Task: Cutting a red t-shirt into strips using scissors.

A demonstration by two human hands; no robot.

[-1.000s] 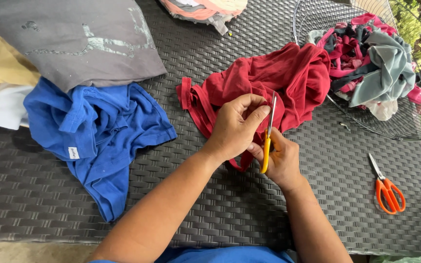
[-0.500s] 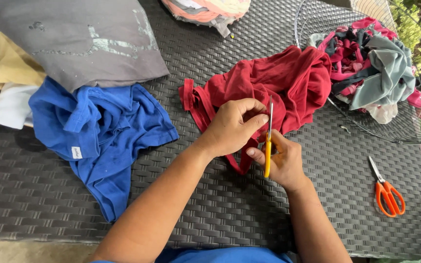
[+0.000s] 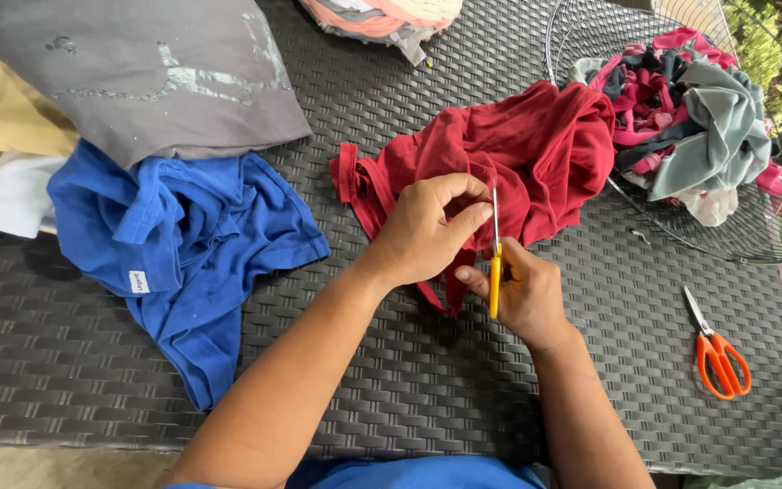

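Observation:
A crumpled red garment (image 3: 509, 154) lies mid-table on the dark woven table (image 3: 409, 380). My left hand (image 3: 427, 226) pinches a fold of the red cloth near its lower edge. My right hand (image 3: 525, 294) grips yellow-handled scissors (image 3: 495, 258), blades pointing up and away into the cloth right beside my left thumb. A thin red strip hangs down between both hands.
A blue shirt (image 3: 183, 244) lies at left beside grey (image 3: 147, 72), yellow and white garments. A wire basket (image 3: 776, 240) at right holds pink, grey and dark cloth scraps (image 3: 690, 118). Orange-handled scissors (image 3: 717, 349) lie at right. More folded cloth (image 3: 382, 18) sits at the far edge.
Both hands stay on the red garment; the scissors' blades have edged slightly further into the cloth. The view has shifted a little.

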